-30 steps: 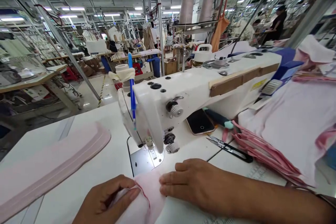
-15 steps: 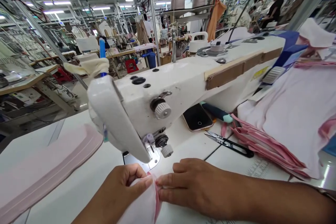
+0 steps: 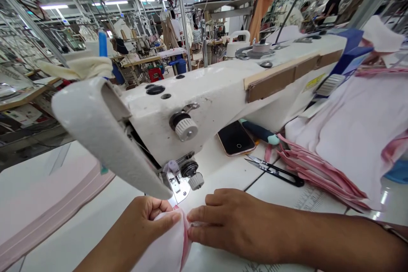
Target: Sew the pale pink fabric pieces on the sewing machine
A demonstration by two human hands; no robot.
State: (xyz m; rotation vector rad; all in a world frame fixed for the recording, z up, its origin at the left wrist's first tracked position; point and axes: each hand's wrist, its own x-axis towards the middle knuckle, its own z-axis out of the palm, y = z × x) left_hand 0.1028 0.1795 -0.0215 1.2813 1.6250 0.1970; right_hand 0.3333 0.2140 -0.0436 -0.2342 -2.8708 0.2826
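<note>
A white sewing machine [image 3: 207, 93] fills the middle of the view, its head looming close and hiding the needle. Just in front of its lit plate, my left hand [image 3: 143, 229] pinches a folded piece of pale pink fabric [image 3: 168, 246] with a darker pink edge. My right hand [image 3: 236, 225] lies flat on the table beside it, fingertips pressing the same fabric edge against my left thumb.
Black thread snips [image 3: 274, 171], a phone [image 3: 236, 138] and a teal-tipped tool [image 3: 261, 133] lie under the machine arm. Pink strips [image 3: 315, 174] and a heap of pale fabric [image 3: 357, 136] sit to the right. A pink curved piece [image 3: 47, 208] lies left. Other workstations stand behind.
My head has moved closer and lower, so the machine head now covers the needle area. My left hand has bunched the fabric up and brought it against my right fingertips.
</note>
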